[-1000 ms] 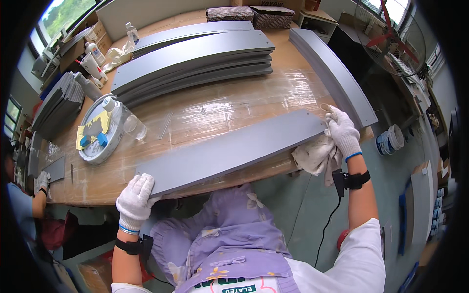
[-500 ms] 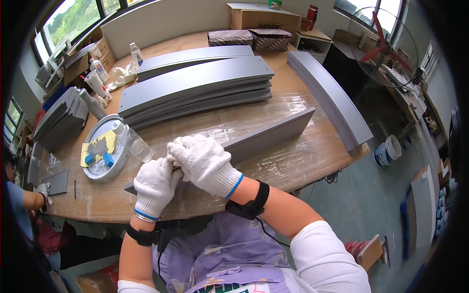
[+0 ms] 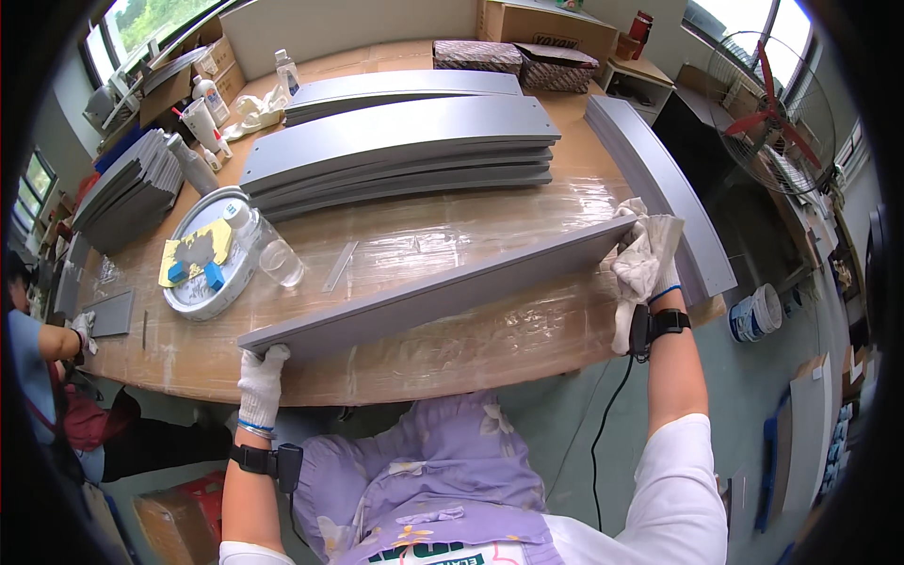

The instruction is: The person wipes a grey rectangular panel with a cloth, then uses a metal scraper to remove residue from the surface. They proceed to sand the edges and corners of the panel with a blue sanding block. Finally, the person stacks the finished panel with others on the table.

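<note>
A long grey panel (image 3: 443,294) slants across the front of the table, its narrow edge facing up. My left hand (image 3: 261,379), in a white knit glove, is closed around its near left end, with the thumb against the panel's face. At the far right end, my gloved right hand (image 3: 667,259) is closed on a crumpled white cloth (image 3: 633,268), which lies against the panel's end and hangs down. The cloth hides most of the right fingers. Behind the panel, a thin clear strip (image 3: 340,266) lies on the plastic-covered table (image 3: 452,363).
Grey panels are stacked behind (image 3: 405,141) and at the right edge (image 3: 664,188). On the left, a round white lid (image 3: 202,306) carries a yellow sponge (image 3: 218,235), blue blocks and a clear bottle (image 3: 280,262). A co-worker's gloved hand (image 3: 83,331) is at far left.
My hands have moved apart from the panel's left part to opposite ends. The white cloth now shows in my right hand. The thin strip behind the panel is uncovered.
</note>
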`<state>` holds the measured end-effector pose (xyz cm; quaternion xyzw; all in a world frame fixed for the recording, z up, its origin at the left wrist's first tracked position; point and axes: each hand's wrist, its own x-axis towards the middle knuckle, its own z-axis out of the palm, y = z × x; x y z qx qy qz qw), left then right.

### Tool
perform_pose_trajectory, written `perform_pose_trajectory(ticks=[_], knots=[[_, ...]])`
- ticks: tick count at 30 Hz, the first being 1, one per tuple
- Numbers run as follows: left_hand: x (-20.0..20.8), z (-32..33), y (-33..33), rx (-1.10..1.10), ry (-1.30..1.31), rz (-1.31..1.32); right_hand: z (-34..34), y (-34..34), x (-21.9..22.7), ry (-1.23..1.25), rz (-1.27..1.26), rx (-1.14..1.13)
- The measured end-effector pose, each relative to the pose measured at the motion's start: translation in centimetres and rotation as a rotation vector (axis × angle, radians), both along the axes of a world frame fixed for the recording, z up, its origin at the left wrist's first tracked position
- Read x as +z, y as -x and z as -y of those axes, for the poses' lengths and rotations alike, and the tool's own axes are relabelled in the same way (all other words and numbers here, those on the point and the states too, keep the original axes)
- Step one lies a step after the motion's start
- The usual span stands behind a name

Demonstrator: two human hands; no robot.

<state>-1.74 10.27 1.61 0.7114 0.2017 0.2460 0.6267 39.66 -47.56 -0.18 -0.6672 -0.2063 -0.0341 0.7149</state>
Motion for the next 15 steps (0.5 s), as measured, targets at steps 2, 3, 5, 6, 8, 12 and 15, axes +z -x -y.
perform_pose_trajectory(ticks=[2,3,5,6,8,12,15], knots=[[1.1,0.4,0.6,-0.002,0.031,0.022,-4.6,4.0,2.2,0.218,0.165,-0.145],[2.1,1.2,0.6,0.022,0.122,0.021,-5.2,4.9,3.7,0.228,0.104,-0.143],[3.7,2.7,1.6,0.077,0.309,0.011,-3.9,3.0,5.6,-0.169,-0.627,0.220],[4.0,3.1,2.2,0.079,0.291,-0.075,-3.8,4.3,5.9,-0.152,-0.629,0.251],[3.5,3.9,2.8,0.083,0.449,-0.144,-3.5,4.0,5.4,0.118,-0.605,0.066],[1.8,5.1,4.5,0.137,0.638,-0.164,-4.5,7.0,8.9,0.405,-0.303,-0.166],[-0.1,5.1,6.2,0.166,0.821,-0.002,-6.9,9.5,7.2,0.686,-0.206,-0.268]])
